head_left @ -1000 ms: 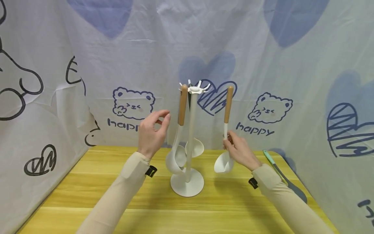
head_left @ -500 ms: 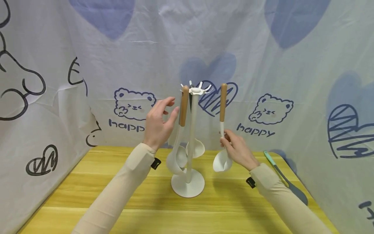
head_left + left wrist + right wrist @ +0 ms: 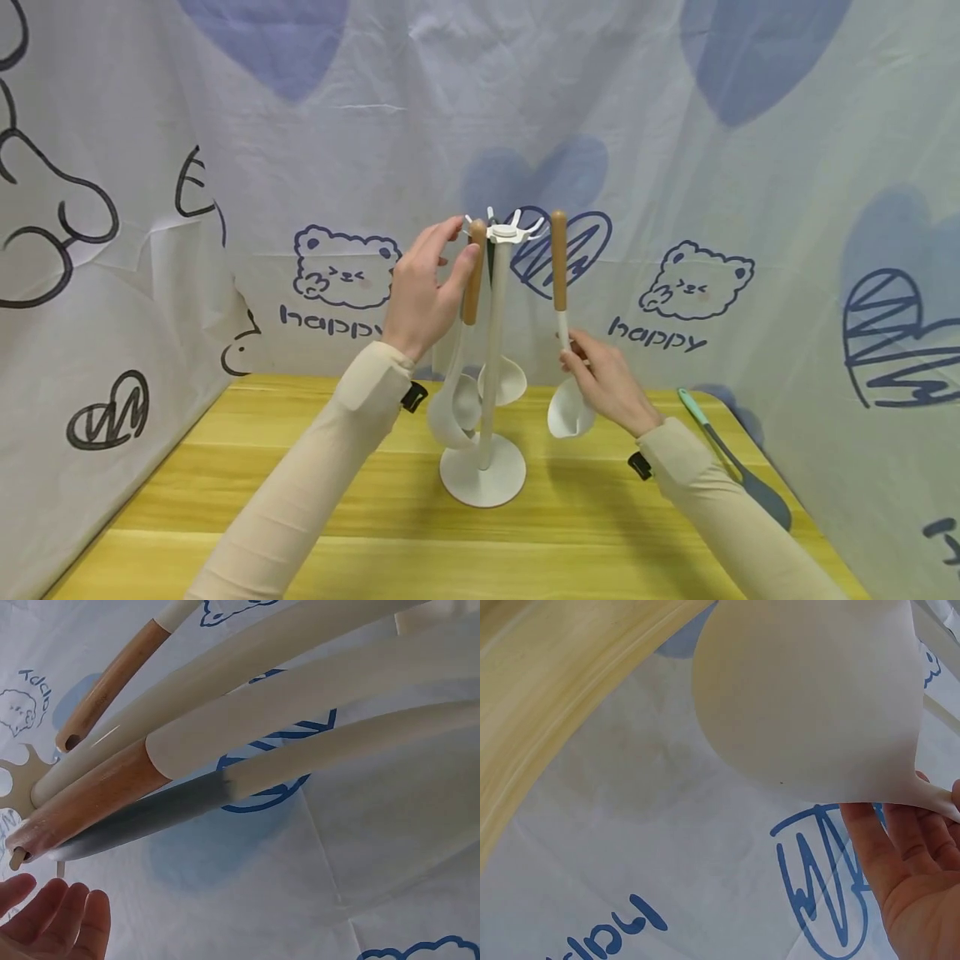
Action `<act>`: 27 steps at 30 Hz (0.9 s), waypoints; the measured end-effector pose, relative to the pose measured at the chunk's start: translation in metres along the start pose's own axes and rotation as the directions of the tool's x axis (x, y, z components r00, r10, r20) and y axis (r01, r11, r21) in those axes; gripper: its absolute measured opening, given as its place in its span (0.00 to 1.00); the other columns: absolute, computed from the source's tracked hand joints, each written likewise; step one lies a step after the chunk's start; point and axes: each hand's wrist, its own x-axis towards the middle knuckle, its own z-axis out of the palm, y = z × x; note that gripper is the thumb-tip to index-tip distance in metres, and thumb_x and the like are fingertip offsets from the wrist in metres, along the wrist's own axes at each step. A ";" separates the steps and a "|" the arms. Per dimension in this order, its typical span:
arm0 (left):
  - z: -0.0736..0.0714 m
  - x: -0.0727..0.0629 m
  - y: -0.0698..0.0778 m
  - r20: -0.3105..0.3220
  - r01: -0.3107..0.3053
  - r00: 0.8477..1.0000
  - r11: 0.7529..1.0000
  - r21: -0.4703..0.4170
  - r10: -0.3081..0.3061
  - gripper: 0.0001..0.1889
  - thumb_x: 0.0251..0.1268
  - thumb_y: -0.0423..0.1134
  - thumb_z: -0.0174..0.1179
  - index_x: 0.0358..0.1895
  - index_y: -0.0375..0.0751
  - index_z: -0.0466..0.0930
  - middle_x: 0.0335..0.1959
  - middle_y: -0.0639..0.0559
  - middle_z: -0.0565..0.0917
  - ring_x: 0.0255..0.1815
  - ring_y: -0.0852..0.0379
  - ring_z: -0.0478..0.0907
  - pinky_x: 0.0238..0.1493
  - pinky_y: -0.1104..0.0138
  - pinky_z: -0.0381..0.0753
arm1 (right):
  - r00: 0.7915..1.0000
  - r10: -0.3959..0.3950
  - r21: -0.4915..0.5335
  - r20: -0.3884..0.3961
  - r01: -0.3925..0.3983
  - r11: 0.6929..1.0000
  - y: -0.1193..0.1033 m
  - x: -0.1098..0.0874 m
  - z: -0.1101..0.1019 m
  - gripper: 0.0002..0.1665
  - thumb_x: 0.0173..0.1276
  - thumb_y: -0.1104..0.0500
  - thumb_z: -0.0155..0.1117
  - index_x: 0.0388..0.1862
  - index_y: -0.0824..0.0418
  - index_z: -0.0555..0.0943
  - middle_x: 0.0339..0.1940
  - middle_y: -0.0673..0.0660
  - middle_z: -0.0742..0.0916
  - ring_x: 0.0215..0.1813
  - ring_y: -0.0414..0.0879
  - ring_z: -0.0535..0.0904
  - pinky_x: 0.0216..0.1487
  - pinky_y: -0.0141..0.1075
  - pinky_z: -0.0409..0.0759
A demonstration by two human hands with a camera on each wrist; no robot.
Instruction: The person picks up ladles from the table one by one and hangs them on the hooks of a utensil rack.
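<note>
My right hand (image 3: 609,379) pinches the white neck of a ladle with a wooden handle (image 3: 559,262). Its handle points up, and the white bowl (image 3: 810,697) hangs below the fingers, above the table. Left of it stands a white utensil rack (image 3: 491,358) with a ring of hooks on top. From one hook hangs another white ladle (image 3: 471,308) by its wooden handle. A utensil with a dark grey handle (image 3: 150,814) hangs behind it. My left hand (image 3: 427,287) is raised beside the hanging ladle's top end, fingers loosely bent and holding nothing.
The rack's round base (image 3: 483,487) rests on the yellow wood-grain table (image 3: 360,533). A dark grey utensil with a mint handle (image 3: 697,408) lies along the table's right edge. A printed cloth (image 3: 420,150) hangs behind and at both sides.
My left hand has moved right and up to the hanging ladle's handle top. My right hand has carried its ladle left, closer to the rack, with the handle now more upright.
</note>
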 end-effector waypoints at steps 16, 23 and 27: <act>0.005 0.018 0.009 0.072 0.107 0.991 0.994 0.026 -0.108 0.25 0.74 0.49 0.53 0.67 0.37 0.72 0.68 0.42 0.74 0.70 0.49 0.70 0.73 0.65 0.67 | 0.999 -0.037 -0.006 -0.013 0.036 0.999 -0.001 0.003 -0.005 0.16 0.78 0.60 0.51 0.59 0.64 0.76 0.34 0.57 0.85 0.37 0.47 0.82 0.40 0.42 0.87; 0.010 0.026 0.014 0.102 0.073 0.992 0.997 0.026 -0.075 0.19 0.74 0.50 0.54 0.44 0.35 0.78 0.52 0.42 0.83 0.59 0.50 0.78 0.67 0.66 0.72 | 0.999 -0.035 -0.007 -0.007 0.035 0.999 -0.003 0.006 -0.010 0.16 0.78 0.61 0.51 0.59 0.64 0.77 0.36 0.59 0.86 0.38 0.48 0.82 0.42 0.44 0.87; 0.011 0.025 0.015 0.105 0.120 0.987 0.992 0.028 -0.123 0.19 0.74 0.50 0.54 0.44 0.35 0.80 0.64 0.41 0.78 0.68 0.49 0.72 0.72 0.65 0.67 | 0.999 -0.045 -0.016 -0.004 0.044 0.999 -0.003 0.008 -0.011 0.15 0.78 0.60 0.51 0.58 0.63 0.77 0.36 0.59 0.85 0.38 0.48 0.83 0.41 0.43 0.86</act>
